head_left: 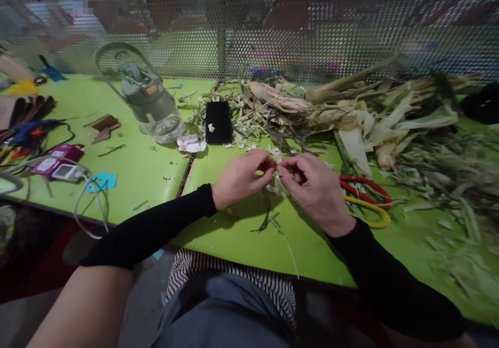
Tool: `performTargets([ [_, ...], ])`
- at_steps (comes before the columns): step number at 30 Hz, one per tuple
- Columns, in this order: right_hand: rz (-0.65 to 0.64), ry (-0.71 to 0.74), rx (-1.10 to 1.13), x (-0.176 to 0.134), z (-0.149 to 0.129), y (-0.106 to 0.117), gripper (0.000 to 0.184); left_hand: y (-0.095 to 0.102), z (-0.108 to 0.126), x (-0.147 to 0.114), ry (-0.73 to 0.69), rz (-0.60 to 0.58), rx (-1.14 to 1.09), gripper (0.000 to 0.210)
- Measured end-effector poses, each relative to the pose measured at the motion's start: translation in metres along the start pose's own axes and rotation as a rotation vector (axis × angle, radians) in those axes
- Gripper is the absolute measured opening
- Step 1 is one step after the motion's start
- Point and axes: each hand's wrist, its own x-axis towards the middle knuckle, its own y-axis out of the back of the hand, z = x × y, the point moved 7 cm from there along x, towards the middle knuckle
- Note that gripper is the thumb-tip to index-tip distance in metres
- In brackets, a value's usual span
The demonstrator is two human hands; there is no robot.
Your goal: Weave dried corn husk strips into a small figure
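Both hands meet over the green table [241, 233], fingertips almost touching. My left hand [245, 176] is closed, thumb and index finger pinched together. My right hand [314, 187] pinches in the same way from the other side. Between the fingertips is a small pale piece, too small to name for certain; a pale scrap [277, 186] shows just below them. Scissors [370, 218] with red and yellow handles lie beside my right hand, partly hidden by it. Thin green shreds [268, 222] lie on the table below the hands.
Corn husks [362, 124] are heaped along the back and right. A black phone [218, 122] lies beyond my left hand, near a green-lidded bottle [150, 98] and crumpled tissue [191, 143]. At left are a purple box [58, 158] and white cable [80, 197]. Perforated metal [249, 31] closes off the back.
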Motion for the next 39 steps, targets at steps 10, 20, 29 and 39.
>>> performTargets([
  [10,0.034,0.06,0.033,-0.001,0.002,0.002,0.007,-0.001,-0.003,0.002,0.019,0.007,-0.132,0.007],
  [20,0.068,0.179,-0.055,-0.002,-0.008,0.003,0.01,0.003,-0.001,0.001,-0.008,0.031,-0.067,0.009],
  [29,-0.181,-0.463,0.513,-0.004,0.028,-0.019,0.013,0.001,0.011,-0.001,-0.185,0.061,0.343,0.008],
  [39,-0.193,-0.802,1.044,-0.015,0.035,-0.042,0.032,0.006,0.012,-0.001,-0.262,0.041,0.281,0.017],
])
